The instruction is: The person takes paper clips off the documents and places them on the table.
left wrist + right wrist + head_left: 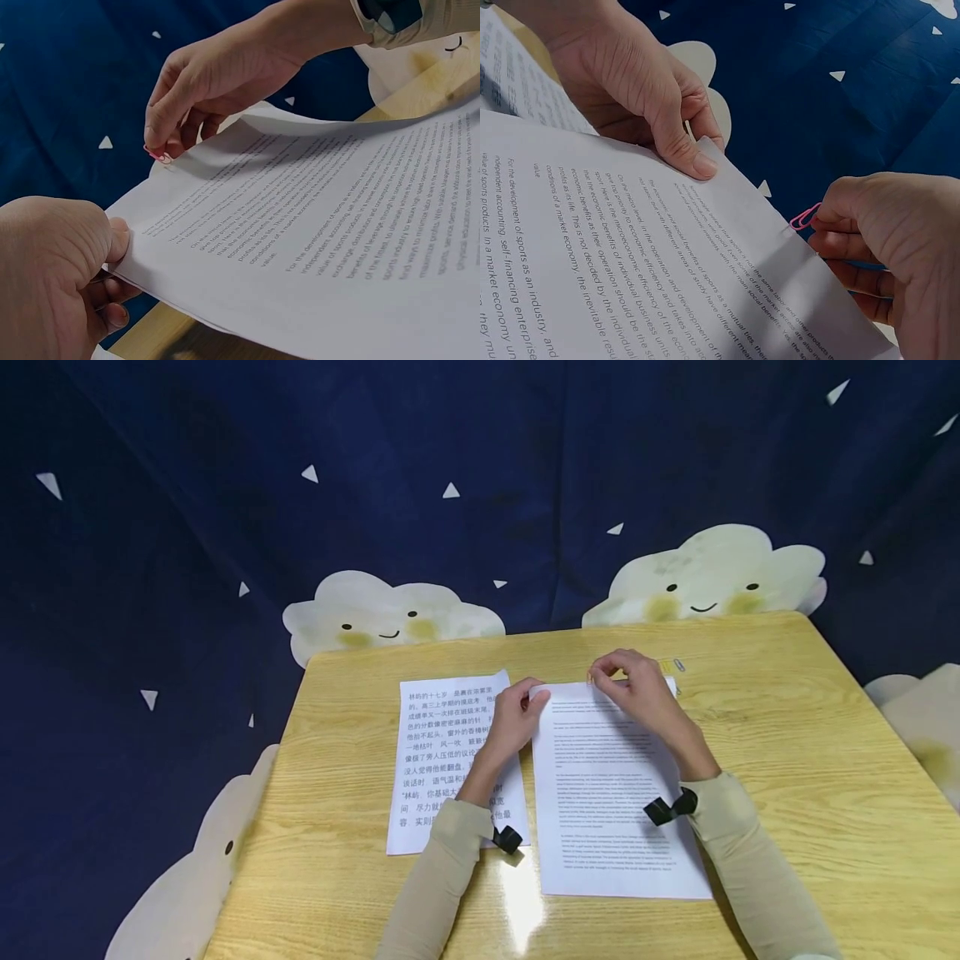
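Note:
White sheets (607, 827) printed with small English text lie at the table's middle, their far edge lifted. At the far left corner my left hand (513, 718) pinches them, thumb on top and fingers beneath. A pink paper clip (805, 217) is between the thumb and index finger of my right hand (637, 689). In the right wrist view the clip meets the sheets' far edge; how far it has slid onto the paper is hard to tell. The left wrist view shows the same clip (157, 155) at that edge, right of the left hand.
Left of the sheets lies paper (435, 760) with large Chinese characters, partly under my left forearm. Beyond my right hand are a yellow clip (665, 666) and a pale blue paper clip (679, 666). A dark blue curtain (525, 485) hangs behind the wooden table (330, 777).

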`<state>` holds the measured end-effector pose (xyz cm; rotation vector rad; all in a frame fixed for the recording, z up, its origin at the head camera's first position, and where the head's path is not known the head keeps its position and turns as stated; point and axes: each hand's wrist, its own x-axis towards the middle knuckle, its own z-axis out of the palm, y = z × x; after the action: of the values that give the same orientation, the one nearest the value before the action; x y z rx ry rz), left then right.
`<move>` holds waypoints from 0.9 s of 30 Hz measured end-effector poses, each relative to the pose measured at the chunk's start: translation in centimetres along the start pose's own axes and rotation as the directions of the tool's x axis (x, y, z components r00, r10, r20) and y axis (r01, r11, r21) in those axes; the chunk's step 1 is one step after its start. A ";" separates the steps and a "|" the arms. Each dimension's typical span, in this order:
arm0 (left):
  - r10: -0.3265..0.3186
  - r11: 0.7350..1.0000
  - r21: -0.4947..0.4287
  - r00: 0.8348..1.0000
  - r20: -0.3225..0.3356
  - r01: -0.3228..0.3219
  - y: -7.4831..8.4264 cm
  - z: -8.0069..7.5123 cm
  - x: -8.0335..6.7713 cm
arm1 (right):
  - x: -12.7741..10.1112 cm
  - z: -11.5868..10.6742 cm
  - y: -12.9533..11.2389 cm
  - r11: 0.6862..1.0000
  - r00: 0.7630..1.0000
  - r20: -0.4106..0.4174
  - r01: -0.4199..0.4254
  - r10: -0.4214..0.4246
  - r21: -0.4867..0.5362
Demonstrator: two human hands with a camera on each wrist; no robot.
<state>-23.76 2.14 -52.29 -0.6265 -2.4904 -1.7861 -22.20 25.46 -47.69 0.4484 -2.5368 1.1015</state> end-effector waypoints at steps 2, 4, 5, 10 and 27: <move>0.005 1.000 -0.002 1.000 -0.002 -0.005 0.0 0.0 0.0 | 0.0 0.0 0.0 1.000 1.000 0.005 -0.005 0.005 0.005; 0.009 1.000 -0.004 1.000 -0.002 -0.009 0.0 -0.1 0.0 | -0.1 0.0 0.0 1.000 1.000 0.004 0.000 0.000 0.013; 0.009 1.000 -0.006 1.000 -0.002 -0.009 -0.1 -0.1 0.0 | -0.1 0.0 0.0 1.000 1.000 0.003 0.002 -0.002 0.016; 0.012 1.000 -0.016 1.000 -0.008 -0.012 -0.2 -0.1 0.1 | -0.1 -0.1 0.0 1.000 1.000 -0.002 0.003 -0.003 0.031; -0.002 1.000 -0.019 0.999 -0.044 0.001 -0.7 -0.2 0.1 | 0.0 -1.0 0.5 1.000 1.000 -0.013 -0.018 0.018 0.020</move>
<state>-24.09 1.80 -52.80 -0.5795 -2.4493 -1.8057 -22.20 26.59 -47.39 0.4232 -2.5253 1.1339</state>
